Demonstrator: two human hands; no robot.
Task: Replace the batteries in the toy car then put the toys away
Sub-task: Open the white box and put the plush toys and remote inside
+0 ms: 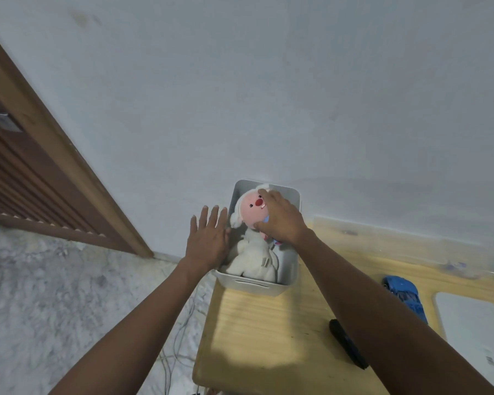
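- The light wooden table (268, 332) lies under both forearms; its far left corner is where the two hands work.
- The white rectangular plastic storage bin (290, 270) stands on that corner, directly below the hands. The left hand (207, 242) is spread flat, fingers wide, against the outer left wall of the bin, and it holds nothing.
- The white plush doll with a pink face and red nose (253, 260) lies inside the bin, just to the right of the left hand. The right hand (280, 220) is curled over the doll's head and neck and seems to press or grip it; whether the fingers really close around it, I cannot tell.
- The blue toy car (405, 297) rests on the table, well apart from both hands, to the right of the right forearm, outside the bin.
- The black slim bar-shaped object (347, 347) lies on the table just beside the right forearm, near its left edge; what it is, I cannot tell.
- In my judgement the step in hand is the putting away: the doll is being settled in the bin while the left hand steadies it.
- The next move probably calls for letting go of the doll and reaching right for the car. If its batteries are already changed cannot be seen.
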